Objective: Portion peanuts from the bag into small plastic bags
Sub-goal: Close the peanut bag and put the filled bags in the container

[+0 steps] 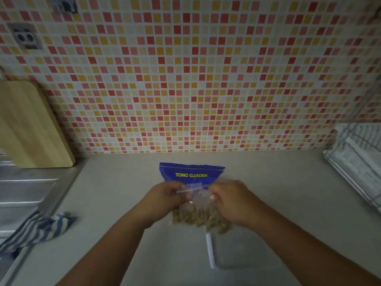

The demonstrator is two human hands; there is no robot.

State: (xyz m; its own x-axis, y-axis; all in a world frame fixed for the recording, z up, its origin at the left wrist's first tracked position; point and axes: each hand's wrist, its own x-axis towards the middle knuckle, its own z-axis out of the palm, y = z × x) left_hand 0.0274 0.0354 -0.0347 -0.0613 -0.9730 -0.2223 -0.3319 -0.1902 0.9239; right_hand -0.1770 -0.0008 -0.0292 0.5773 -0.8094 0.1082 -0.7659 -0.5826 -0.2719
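Note:
A blue peanut bag (190, 172) with yellow lettering lies on the counter near the tiled wall. In front of it, a small clear plastic bag (200, 215) holding peanuts in the shell hangs between my hands. My left hand (165, 198) pinches the left end of its top strip. My right hand (231, 200) pinches the right end. An empty clear plastic bag (237, 250) with a white zip strip lies flat on the counter below the filled one.
A wooden cutting board (31, 124) leans on the wall at the left above a steel sink drainer (24, 193). A striped cloth (39, 228) lies on the sink edge. A wire dish rack (358, 159) stands at the right. The counter (115, 203) is beige.

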